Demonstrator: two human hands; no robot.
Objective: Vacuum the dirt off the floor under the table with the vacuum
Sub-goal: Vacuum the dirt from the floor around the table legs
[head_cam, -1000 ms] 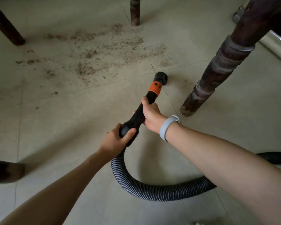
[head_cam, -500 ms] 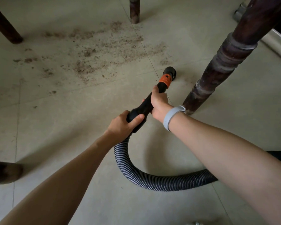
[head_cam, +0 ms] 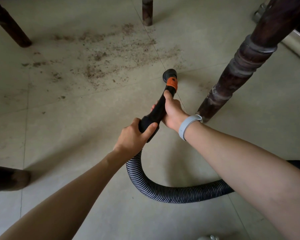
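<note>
Brown dirt (head_cam: pixel 100 56) lies scattered over the pale floor tiles between the table legs. A black vacuum nozzle (head_cam: pixel 169 75) with an orange collar rests near the floor at the dirt patch's right edge. My right hand (head_cam: pixel 171 110) grips the black wand just below the orange collar. My left hand (head_cam: pixel 135 134) grips the wand's thick lower end, where the ribbed grey hose (head_cam: pixel 156 189) joins. The hose loops down and off to the right under my right forearm.
A thick turned dark wooden table leg (head_cam: pixel 232 78) stands just right of the nozzle. Other dark legs stand at far left (head_cam: pixel 12 30), far centre (head_cam: pixel 147 13) and near left (head_cam: pixel 7 179). A shiny metal pipe (head_cam: pixel 298 47) lies at the right edge.
The nozzle swung right toward the thick table leg, then came back left a little; both hands moved with the wand and kept their grip.
</note>
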